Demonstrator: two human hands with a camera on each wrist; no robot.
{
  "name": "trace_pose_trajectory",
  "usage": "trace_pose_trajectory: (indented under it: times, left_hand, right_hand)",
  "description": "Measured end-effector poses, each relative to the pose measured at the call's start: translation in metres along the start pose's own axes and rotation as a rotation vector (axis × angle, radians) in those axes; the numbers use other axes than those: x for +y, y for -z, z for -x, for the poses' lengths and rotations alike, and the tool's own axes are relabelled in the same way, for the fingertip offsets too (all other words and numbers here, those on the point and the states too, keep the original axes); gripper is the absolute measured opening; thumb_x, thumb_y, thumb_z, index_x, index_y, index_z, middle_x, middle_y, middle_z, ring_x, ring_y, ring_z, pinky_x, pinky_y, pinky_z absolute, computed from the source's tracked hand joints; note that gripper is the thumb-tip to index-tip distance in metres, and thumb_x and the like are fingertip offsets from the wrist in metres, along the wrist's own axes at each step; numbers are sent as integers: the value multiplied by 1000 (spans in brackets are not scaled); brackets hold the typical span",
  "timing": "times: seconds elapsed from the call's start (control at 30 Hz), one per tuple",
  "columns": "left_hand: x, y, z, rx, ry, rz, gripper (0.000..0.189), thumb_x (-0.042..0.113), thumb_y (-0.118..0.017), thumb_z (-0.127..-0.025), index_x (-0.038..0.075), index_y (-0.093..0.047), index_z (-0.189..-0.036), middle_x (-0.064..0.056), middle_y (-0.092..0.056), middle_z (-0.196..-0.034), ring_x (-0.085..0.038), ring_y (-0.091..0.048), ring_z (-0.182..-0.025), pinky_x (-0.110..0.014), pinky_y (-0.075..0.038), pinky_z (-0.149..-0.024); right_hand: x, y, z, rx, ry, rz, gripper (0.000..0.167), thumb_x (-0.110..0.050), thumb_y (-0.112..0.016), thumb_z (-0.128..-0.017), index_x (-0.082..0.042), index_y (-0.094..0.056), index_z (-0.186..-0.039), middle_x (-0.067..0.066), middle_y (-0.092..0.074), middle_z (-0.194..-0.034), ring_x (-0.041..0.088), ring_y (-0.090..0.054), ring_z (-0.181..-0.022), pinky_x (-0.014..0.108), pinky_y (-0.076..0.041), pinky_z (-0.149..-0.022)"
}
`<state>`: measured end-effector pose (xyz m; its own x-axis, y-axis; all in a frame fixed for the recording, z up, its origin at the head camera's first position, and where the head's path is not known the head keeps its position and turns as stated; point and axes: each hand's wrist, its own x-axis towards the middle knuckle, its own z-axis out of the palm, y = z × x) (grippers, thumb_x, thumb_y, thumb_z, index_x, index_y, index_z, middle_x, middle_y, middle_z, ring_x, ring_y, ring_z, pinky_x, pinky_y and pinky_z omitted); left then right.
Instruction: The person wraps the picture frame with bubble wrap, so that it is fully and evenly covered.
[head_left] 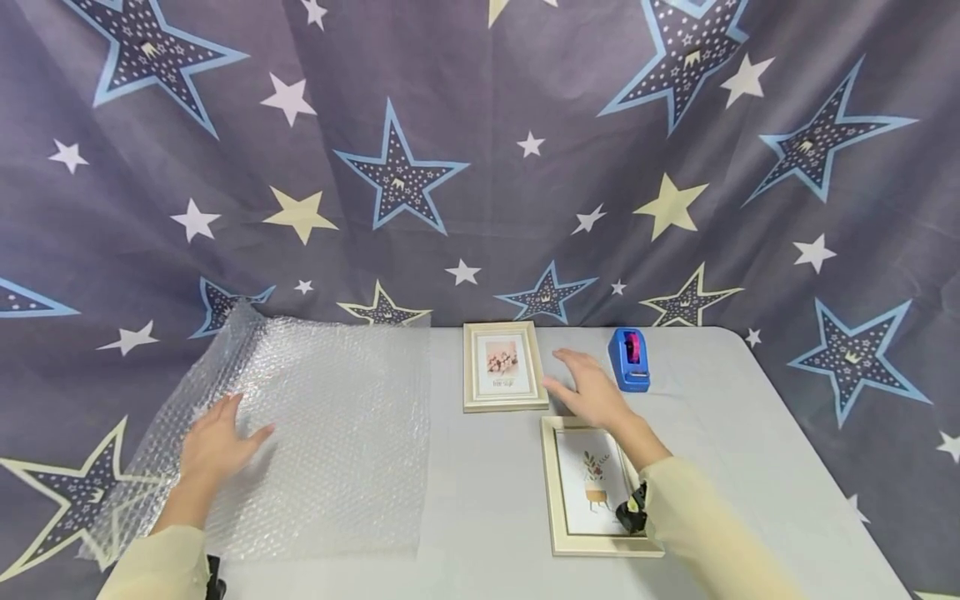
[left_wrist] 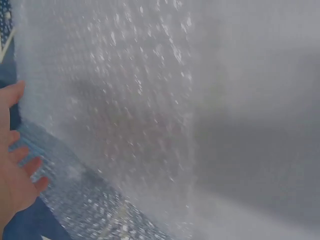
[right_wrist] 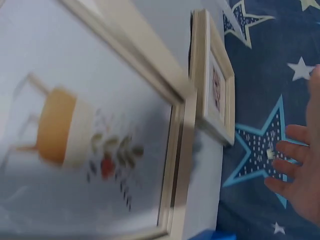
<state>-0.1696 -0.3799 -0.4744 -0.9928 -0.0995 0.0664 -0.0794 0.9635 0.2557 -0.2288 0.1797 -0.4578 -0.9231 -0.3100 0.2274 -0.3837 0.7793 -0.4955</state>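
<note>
A sheet of bubble wrap (head_left: pixel 337 433) lies over the left part of the table and hangs past its left edge. My left hand (head_left: pixel 213 442) is over it, fingers extended and thumb spread, with nothing gripped. My right hand (head_left: pixel 592 396) reaches in beside the small picture frame (head_left: pixel 468 375), fingers spread and holding nothing; the thumb tip is right by its right rim. Under my right forearm lies the larger picture frame (head_left: pixel 557 492), showing a potted plant print; the sleeve hides its right side. In the right wrist view, the small frame (right_wrist: pixel 201 70) sits beyond the larger one.
A blue tape dispenser (head_left: pixel 630 358) with a pink core stands at the back right, just past my right hand. The pale table (head_left: pixel 480 492) backs onto a dark curtain (head_left: pixel 510 100) printed with stars, which also runs down both sides.
</note>
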Motion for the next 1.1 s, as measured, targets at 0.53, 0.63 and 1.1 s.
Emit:
trace_pose_trajectory:
  times: [0.53, 0.63, 1.1]
  left_hand:
    - [-32, 2, -8, -234, 310, 96, 90, 46, -55, -90, -14, -16, -144, -43, -20, -143, -64, -26, -126, -72, -28, -106]
    - [-29, 3, -13, -229, 313, 86, 87, 43, -57, -88, -14, -20, -142, -42, -29, -139, -63, -31, -123, -71, -33, -104]
    - [-22, -2, -20, -199, 309, 106, 66, 33, -52, -91, -18, -35, -129, -38, -49, -125, -59, -43, -115, -65, -40, -99]
  right_hand:
    - [-61, -57, -24, -80, 20, -91, 51, -30, -65, -91, -1, -54, -132, 19, -58, -134, 37, -50, -131, 48, -39, -115]
    - [-73, -65, -28, -106, 26, -114, 51, -28, -64, -91, -1, -53, -132, 18, -58, -135, 36, -49, -132, 47, -38, -115]
    - [-106, -116, -31, -155, -78, -457, 43, -26, -62, -93, -1, -56, -128, 18, -65, -123, 29, -67, -109, 35, -57, -93]
